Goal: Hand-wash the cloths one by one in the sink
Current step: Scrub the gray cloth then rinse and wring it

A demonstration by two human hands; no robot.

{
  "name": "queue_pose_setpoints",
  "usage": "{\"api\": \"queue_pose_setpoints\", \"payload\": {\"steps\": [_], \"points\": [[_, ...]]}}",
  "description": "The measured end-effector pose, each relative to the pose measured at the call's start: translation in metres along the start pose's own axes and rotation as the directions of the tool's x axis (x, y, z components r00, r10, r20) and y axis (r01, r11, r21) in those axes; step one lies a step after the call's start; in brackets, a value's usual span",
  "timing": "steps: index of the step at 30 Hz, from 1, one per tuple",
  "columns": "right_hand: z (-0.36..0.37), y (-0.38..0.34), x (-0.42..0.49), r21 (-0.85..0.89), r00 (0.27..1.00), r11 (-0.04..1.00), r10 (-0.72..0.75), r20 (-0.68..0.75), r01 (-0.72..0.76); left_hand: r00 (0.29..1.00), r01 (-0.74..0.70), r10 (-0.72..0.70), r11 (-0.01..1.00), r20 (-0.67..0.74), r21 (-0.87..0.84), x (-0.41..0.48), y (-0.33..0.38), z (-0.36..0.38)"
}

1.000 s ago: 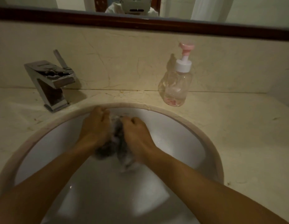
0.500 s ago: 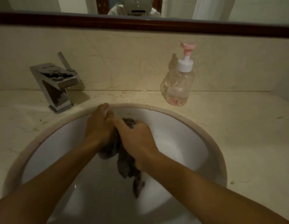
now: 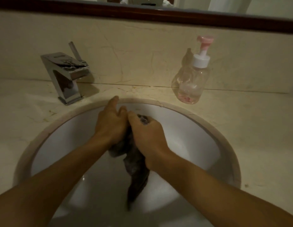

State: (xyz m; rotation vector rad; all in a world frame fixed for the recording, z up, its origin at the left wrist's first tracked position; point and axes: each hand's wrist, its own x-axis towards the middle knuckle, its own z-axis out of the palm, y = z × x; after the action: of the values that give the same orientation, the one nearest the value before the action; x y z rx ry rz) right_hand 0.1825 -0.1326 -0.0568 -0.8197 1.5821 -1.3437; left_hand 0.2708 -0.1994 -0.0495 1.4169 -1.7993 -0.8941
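A dark grey wet cloth (image 3: 134, 164) hangs over the round white sink (image 3: 191, 138), held up between both hands. My left hand (image 3: 111, 125) presses on its upper left part, with the index finger stretched toward the rim. My right hand (image 3: 147, 136) is closed over the cloth's top, and a bunched bit pokes out above the knuckles. The long tail of the cloth dangles down toward the bottom of the basin. Only this one cloth is in view.
A square chrome faucet (image 3: 67, 77) with a raised lever stands at the back left of the marble counter (image 3: 257, 128). A clear soap pump bottle (image 3: 190, 79) with a pink top stands at the back right. A mirror frame runs along the wall above.
The cloth was bunched and being rubbed between both hands; now it is lifted and drawn out, so its tail hangs lower. The hands have moved slightly toward the back rim.
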Motion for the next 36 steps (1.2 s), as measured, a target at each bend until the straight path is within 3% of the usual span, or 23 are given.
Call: {"api": "queue_pose_setpoints", "payload": {"steps": [5, 11, 17, 23, 27, 29, 32, 36], "points": [[-0.026, -0.007, 0.026, 0.127, 0.991, 0.984, 0.131, -0.023, -0.127, 0.985, -0.122, 0.120, 0.992, 0.122, 0.011, -0.034, 0.018, 0.023], [0.000, 0.007, 0.005, -0.008, 0.999, 0.999, -0.039, 0.030, 0.039, 0.995, 0.086, -0.088, 0.995, 0.050, 0.041, 0.006, -0.005, 0.003], [-0.026, -0.004, 0.033, 0.088, 0.988, 0.985, 0.151, -0.029, -0.148, 0.975, -0.103, 0.111, 0.993, 0.193, -0.050, -0.020, 0.013, 0.024], [-0.006, -0.004, 0.008, -0.026, 0.992, 0.996, 0.089, 0.094, -0.087, 0.995, 0.057, -0.061, 0.997, 0.079, 0.049, 0.008, -0.008, 0.003], [-0.026, -0.008, 0.020, 0.117, 0.991, 0.984, 0.126, 0.051, -0.132, 0.987, -0.096, 0.102, 0.994, 0.120, -0.056, -0.016, 0.009, 0.012], [-0.034, -0.006, 0.029, 0.160, 0.988, 0.975, 0.155, 0.021, -0.156, 0.968, -0.207, 0.209, 0.978, 0.140, -0.027, -0.022, 0.011, 0.018], [-0.029, -0.002, 0.035, 0.131, 0.982, 0.974, 0.186, 0.019, -0.187, 0.976, -0.165, 0.160, 0.986, 0.148, 0.023, -0.003, 0.003, 0.017], [-0.030, -0.006, 0.035, -0.096, 0.929, 0.947, 0.321, 0.182, -0.308, 0.966, -0.174, 0.090, 0.919, 0.241, 0.353, 0.017, -0.020, 0.008]]}}
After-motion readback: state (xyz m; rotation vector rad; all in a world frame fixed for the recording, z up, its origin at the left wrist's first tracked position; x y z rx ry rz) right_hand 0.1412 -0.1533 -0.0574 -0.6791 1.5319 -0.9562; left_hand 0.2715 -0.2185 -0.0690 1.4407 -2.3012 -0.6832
